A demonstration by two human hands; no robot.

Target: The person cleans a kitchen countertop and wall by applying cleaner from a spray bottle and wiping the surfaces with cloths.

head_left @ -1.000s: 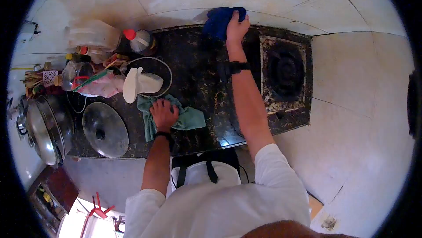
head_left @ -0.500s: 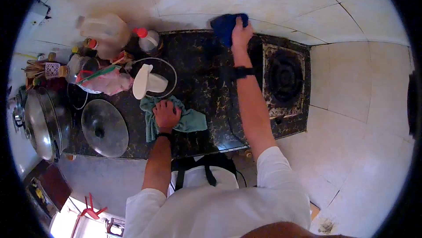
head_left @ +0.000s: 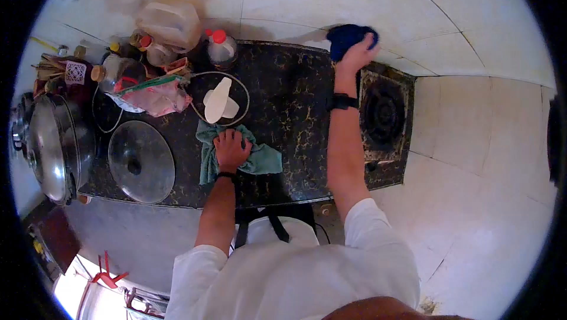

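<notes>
My right hand point(head_left: 358, 55) is closed on a dark blue cloth point(head_left: 345, 38), which is against the tiled wall at the back edge of the dark counter point(head_left: 283, 84). Below that hand, to the right of the forearm, is a grimy stove burner point(head_left: 384, 113). My left hand point(head_left: 231, 150) presses on a crumpled green cloth point(head_left: 264, 159) near the counter's front, its fingers bent and slightly apart. Just behind the green cloth lies a white plastic piece point(head_left: 218, 101) within a loop of cable.
At the left are a glass lid point(head_left: 142, 162), a large metal pot point(head_left: 48, 149), a pink bag point(head_left: 162, 98) and a bottle with a red cap point(head_left: 222, 48). Behind them stands a big plastic jug point(head_left: 171, 25). A red stool point(head_left: 108, 273) is at the lower left.
My right hand has moved right along the wall with the blue cloth. My left hand stays on the green cloth. The camera view has shifted and turned slightly.
</notes>
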